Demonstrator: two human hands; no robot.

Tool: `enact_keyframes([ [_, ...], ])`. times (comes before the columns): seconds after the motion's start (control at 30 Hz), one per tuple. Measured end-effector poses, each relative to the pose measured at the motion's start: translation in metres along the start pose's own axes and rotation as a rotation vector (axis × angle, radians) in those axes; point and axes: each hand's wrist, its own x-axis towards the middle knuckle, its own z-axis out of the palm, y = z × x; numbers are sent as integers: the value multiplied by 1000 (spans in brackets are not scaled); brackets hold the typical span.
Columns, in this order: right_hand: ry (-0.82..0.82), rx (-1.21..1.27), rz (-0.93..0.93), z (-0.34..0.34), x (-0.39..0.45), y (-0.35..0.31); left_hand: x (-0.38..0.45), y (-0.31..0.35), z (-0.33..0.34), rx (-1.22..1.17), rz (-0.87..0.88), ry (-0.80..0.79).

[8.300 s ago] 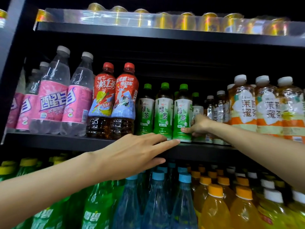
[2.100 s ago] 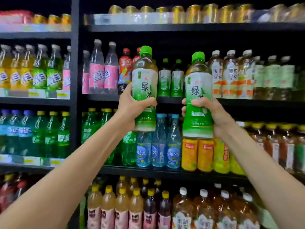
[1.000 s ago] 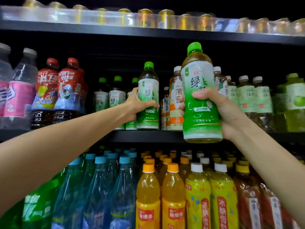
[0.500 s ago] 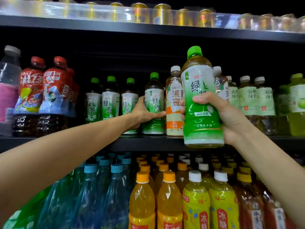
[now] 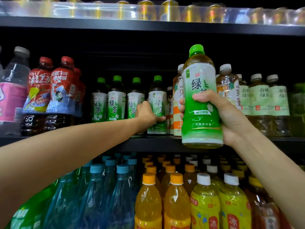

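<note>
Packed shelf, left hand gripping shelved tea bottle, right hand holding second bottle outside edge

Shop shelving, black metal. Top shelf: gold cans in a row behind a clear rail, glare on the plastic. Middle shelf: red-capped bottles at left, beside a pink-labelled bottle; pale-labelled bottles at right. Back panel dark, unlit. Below: blue-capped bottles at left, orange-capped bottles in the middle, white-capped yellow bottles just beside.
</note>
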Motion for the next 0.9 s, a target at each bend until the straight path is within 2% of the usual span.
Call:
enact_keyframes([
  [0.43, 23, 5, 3, -8, -6, 6, 14, -16, 1, 122, 16, -2],
  [0.63, 47, 5, 6, -7, -8, 4, 4, -8, -18, 38, 72, -113],
  [0.7, 63, -11, -2, -3, -6, 2, -12, 0, -41, -18, 161, -136],
  [0.77, 95, -42, -10, 5, -2, 1, -35, 1, -70, 28, 336, -158],
  [0.9, 186, -76, -18, 27, 17, 1, -95, -31, -132, 341, 757, -176],
])
